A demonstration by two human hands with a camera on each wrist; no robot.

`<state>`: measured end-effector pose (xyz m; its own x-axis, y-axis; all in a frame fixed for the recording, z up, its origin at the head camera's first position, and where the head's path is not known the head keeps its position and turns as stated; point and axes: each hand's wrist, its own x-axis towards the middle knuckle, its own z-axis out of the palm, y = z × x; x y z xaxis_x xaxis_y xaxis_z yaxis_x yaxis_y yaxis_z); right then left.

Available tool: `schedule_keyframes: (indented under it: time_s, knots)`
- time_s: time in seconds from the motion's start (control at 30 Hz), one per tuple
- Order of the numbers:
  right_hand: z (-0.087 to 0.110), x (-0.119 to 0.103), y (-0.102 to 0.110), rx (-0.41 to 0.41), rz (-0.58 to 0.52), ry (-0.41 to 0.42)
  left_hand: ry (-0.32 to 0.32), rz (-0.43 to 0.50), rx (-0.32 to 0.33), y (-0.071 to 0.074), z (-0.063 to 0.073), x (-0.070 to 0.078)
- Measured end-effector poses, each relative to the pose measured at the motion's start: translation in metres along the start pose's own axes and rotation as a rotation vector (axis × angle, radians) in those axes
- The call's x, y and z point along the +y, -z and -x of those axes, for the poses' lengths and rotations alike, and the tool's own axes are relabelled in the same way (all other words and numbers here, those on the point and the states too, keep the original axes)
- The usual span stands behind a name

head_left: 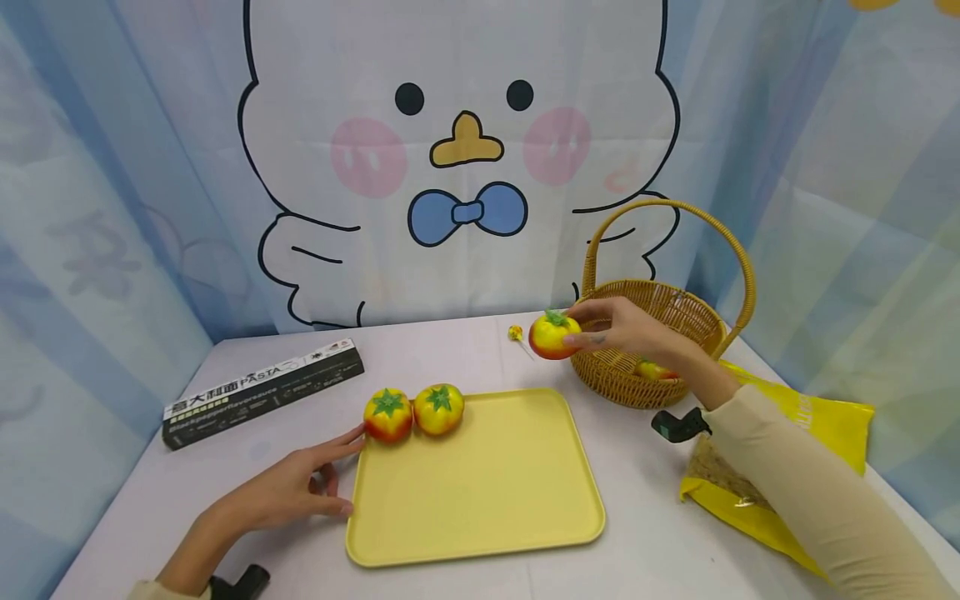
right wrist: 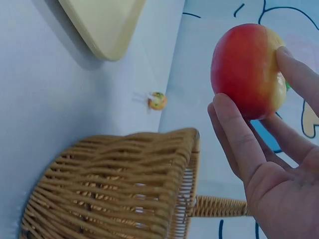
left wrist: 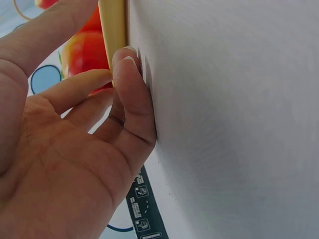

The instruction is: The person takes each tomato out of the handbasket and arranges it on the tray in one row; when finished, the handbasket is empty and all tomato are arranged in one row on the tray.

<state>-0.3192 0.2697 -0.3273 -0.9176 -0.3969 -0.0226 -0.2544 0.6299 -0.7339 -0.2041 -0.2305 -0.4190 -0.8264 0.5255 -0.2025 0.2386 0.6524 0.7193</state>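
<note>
My right hand (head_left: 626, 327) grips a red and yellow toy tomato (head_left: 553, 336) in the air, just left of the basket's rim. In the right wrist view, the fingers and thumb stand around the same tomato (right wrist: 246, 72). Two more toy tomatoes, a left one (head_left: 388, 416) and a right one (head_left: 438, 409), sit side by side at the far left corner of a yellow tray (head_left: 487, 475). At the tray's left edge, my left hand (head_left: 288, 487) rests with its fingertips and thumb touching the rim (left wrist: 114, 35).
A wicker basket (head_left: 615, 379) with a tall handle stands at the right, with another tomato (head_left: 654, 370) inside. Nearby lie a lollipop (head_left: 516, 333) and a yellow bag (head_left: 817, 425), partly behind the right sleeve. A black pasta box (head_left: 262, 400) lies at the left.
</note>
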Motion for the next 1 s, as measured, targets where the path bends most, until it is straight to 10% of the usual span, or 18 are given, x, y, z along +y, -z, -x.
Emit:
schedule_keyframes:
  time_s: [1.0]
  knots:
    - [-0.011,-0.014,-0.071,-0.066,-0.087,0.027,0.011,0.015,0.004,-0.001,0.0,0.0]
